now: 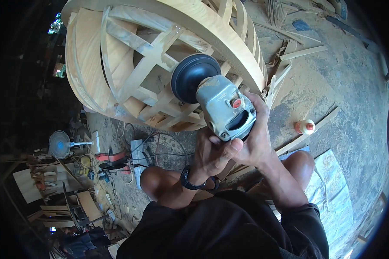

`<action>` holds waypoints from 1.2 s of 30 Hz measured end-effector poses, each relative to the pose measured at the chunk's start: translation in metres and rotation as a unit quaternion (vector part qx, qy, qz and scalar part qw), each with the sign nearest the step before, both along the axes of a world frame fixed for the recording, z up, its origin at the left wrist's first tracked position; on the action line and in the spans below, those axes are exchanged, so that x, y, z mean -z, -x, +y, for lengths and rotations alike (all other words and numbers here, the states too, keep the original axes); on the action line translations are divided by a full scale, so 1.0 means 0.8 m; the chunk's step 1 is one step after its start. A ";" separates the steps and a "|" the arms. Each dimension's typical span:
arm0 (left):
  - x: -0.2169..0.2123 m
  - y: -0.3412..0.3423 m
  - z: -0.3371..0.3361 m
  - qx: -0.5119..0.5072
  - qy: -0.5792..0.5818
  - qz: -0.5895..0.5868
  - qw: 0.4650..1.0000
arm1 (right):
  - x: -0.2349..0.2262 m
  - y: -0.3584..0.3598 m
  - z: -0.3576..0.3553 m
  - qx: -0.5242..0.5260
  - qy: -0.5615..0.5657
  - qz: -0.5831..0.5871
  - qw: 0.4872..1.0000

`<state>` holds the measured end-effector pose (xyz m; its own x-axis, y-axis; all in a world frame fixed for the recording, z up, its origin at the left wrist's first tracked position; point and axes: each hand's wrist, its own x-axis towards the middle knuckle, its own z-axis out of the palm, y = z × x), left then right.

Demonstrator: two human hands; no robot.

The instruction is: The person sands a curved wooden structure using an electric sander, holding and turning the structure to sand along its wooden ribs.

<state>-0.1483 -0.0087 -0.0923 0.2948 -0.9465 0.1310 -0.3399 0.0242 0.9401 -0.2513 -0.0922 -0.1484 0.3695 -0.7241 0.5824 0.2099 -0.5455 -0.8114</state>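
Observation:
Both of my hands are wrapped around an angle grinder (222, 101) with a grey metal head and a round black sanding pad (193, 77). My left hand (216, 156), with a dark watch on its wrist, grips the body from below and the left. On the right side, my right hand (257, 138) closes around the housing. Ahead of me stands a large rounded wooden frame (160, 52) of curved ribs and crossing slats. The pad lies over its lower slats; whether it touches them I cannot tell. The grinder's rear body is hidden by my hands.
A white bottle with a red cap (306, 127) stands at the right beside a long wood strip (328, 118). Wood offcuts (304, 52) and sawdust lie farther back. Cables (168, 153), a red-handled tool (110, 156) and a fan (60, 144) are at the left. A silvery sheet (333, 185) lies at right.

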 end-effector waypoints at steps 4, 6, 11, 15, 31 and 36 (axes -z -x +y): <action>0.004 0.006 -0.008 -0.044 0.019 0.019 0.999 | -0.007 0.008 -0.013 -0.025 0.002 0.033 0.999; 0.006 0.008 -0.014 -0.054 0.034 0.062 0.996 | -0.006 0.009 -0.019 -0.031 0.008 0.046 0.998; 0.006 0.004 -0.020 -0.070 0.023 0.052 0.996 | -0.005 0.000 -0.028 -0.068 -0.022 0.016 0.997; -0.004 0.003 -0.021 -0.063 0.013 0.052 0.997 | -0.007 -0.003 -0.028 -0.054 -0.013 -0.002 0.998; -0.007 0.007 -0.020 -0.078 0.040 0.068 0.994 | -0.020 0.002 -0.032 -0.082 -0.006 0.019 0.996; -0.006 0.003 -0.013 -0.080 0.035 0.054 0.995 | -0.015 0.003 -0.025 -0.058 0.013 0.028 0.998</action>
<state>-0.1510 -0.0187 -0.0878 0.4570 -0.8761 0.1539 -0.2409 0.0447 0.9695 -0.2534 -0.1123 -0.1366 0.4827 -0.6589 0.5769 0.2287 -0.5410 -0.8093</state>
